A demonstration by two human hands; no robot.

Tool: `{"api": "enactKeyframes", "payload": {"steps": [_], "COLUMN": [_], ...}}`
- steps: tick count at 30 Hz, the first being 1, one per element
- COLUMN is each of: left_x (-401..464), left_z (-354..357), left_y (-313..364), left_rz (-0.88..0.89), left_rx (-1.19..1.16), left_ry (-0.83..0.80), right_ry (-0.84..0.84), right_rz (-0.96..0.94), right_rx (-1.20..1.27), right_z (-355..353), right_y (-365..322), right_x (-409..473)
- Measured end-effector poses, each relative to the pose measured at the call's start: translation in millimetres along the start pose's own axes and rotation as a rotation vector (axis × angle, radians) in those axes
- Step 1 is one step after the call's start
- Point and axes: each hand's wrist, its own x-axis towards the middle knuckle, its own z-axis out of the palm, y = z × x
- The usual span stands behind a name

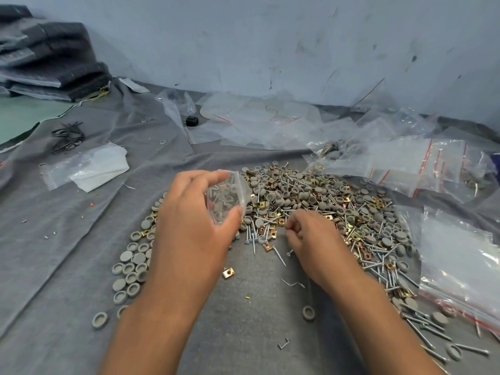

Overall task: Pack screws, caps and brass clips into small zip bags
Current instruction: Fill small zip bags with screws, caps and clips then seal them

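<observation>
Head camera looks down on a small zip bag [228,197], clear and thin, which the left hand [194,220] holds between the thumb below and the curled fingers above. I think it is kept up over the pile, and not laid flat, so that pieces can be dropped into its mouth without a long way to go; a few grey caps already show through the plastic, though some of them may lie behind it. The right hand [311,236] is low at the near edge of the pile [324,209], its fingers curled tight together as if pinching small parts, but what is between them I cannot tell. The pile is mixed: round grey caps [135,263], matte and shallow like little cups; thin silver screws [278,255] with sharp points; and square brass clips [228,272], shiny yellow with a hole in the middle. All three kinds lie together close to both hands, probably so that one set is easy to count out. Everything rests on a soft grey cloth [81,212] with folds. To the right lie more clear bags with red zip lines [422,163], some already holding parts. Loose empty plastic [251,115] is crumpled against the pale wall [270,36], and dark folded fabric [48,52] is stacked at far left.
</observation>
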Motion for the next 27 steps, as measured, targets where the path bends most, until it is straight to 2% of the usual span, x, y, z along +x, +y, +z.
{"api": "enactKeyframes", "payload": {"steps": [2,5,7,9,11,13,15,17,20,22,24,27], "left_x": [0,-2,-3,-3,-4,-4,-3,-2,-2,-2,-1,-1], "left_z": [2,7,11,13,13,13,11,9,6,6,7,7], "left_y": [-1,0,2,5,7,6,4,1,1,1,1,0], "left_rz": [0.001,0.020,0.045,0.076,0.100,0.097,0.075,0.058,0.030,0.032,0.036,0.042], "left_rx": [0.006,0.023,0.038,0.042,0.039,0.033,0.034,0.035,0.026,0.027,0.029,0.019], "left_ry": [-0.012,-0.047,-0.078,-0.110,-0.120,-0.107,-0.094,-0.065,-0.037,-0.036,-0.036,-0.031], "right_ry": [0.057,0.405,0.599,0.665,0.601,0.524,0.520,0.473,0.052,-0.126,-0.161,-0.122], "right_rz": [-0.075,-0.268,-0.450,-0.595,-0.638,-0.592,-0.511,-0.353,-0.041,0.033,0.052,0.054], "right_rx": [0.157,0.406,0.450,0.396,0.293,0.298,0.403,0.390,0.180,0.061,0.018,0.011], "right_z": [-4,-22,-33,-37,-33,-29,-29,-26,-8,7,15,17], "right_y": [-9,-31,-48,-58,-60,-56,-49,-37,-20,-18,-21,-21], "right_x": [-2,-8,-11,-12,-14,-14,-13,-8,-5,-6,-5,-1]}}
